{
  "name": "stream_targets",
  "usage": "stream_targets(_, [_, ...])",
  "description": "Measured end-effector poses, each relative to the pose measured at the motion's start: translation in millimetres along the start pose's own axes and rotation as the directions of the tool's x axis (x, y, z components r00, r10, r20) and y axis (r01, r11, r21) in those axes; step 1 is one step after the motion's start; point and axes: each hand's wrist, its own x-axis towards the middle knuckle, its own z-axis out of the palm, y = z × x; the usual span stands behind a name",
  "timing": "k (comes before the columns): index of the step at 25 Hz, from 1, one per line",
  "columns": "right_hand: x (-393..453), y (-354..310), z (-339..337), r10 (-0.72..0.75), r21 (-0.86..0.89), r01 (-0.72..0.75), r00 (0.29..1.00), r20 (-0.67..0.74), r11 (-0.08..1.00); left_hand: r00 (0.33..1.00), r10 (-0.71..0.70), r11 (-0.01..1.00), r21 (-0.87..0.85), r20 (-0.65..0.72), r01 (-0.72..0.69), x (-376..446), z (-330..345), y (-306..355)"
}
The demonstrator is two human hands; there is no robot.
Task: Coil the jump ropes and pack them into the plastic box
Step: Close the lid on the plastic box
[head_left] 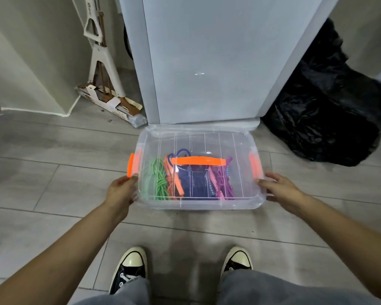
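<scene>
Sneakers (130, 264) at 6 o'clock; I've got left hand (121, 190) and right hand (279, 190) fingers curled gripping the lidded box (198, 203), ropes (161, 179) packed. Next, probably snap latches (131, 165).

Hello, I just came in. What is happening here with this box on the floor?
A person stands over a clear plastic box on the floor and holds it at both ends. The left hand grips the end below one orange latch, and the right hand grips the opposite end. The lid with its orange handle is on. Through it you can see the coiled jump ropes, green, orange, blue and purple. The packing looks finished.
</scene>
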Motion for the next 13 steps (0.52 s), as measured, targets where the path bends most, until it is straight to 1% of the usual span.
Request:
stream_targets(2, [5.2,21.8,6.1,0.076,0.265,-0.087,0.996,0.049,0.960,0.993,-0.105,0.991,-0.081,0.051,0.109,0.1,1.1,6.2])
stream_targets(3, [3.9,28.8,9.6,0.110,0.360,-0.140,0.989,0.102,0.922,0.986,-0.147,0.982,-0.109,0.078,0.155,1.2,3.3,9.4])
stream_targets(4, [1.3,32.5,14.1,0.103,0.436,-0.163,0.982,0.158,0.885,0.981,-0.167,0.975,-0.130,0.101,0.179,3.9,4.2,12.0])
stream_targets(5, [-1.9,32.8,17.8,0.082,0.491,-0.158,0.982,0.172,0.857,0.981,-0.157,0.975,-0.138,0.117,0.173,6.7,3.5,14.6])
stream_targets(6, [-3.8,31.9,20.9,0.046,0.544,-0.126,0.986,0.157,0.830,0.984,-0.123,0.981,-0.137,0.127,0.140,7.4,4.0,16.8])
stream_targets(8, [0.9,30.5,23.3,-0.032,0.540,0.000,0.998,0.050,0.842,0.996,-0.014,0.996,-0.091,0.092,0.022,6.6,5.8,17.3])
stream_targets(11, [-2.9,27.5,26.3,-0.160,0.375,0.200,0.978,-0.134,0.905,0.982,0.189,0.980,0.072,-0.025,-0.187,-1.5,11.8,10.6])
stream_targets(13, [-9.0,29.1,32.2,-0.227,0.263,0.274,0.954,-0.196,0.925,0.954,0.298,0.944,0.161,-0.035,-0.289,-7.5,16.8,5.9])
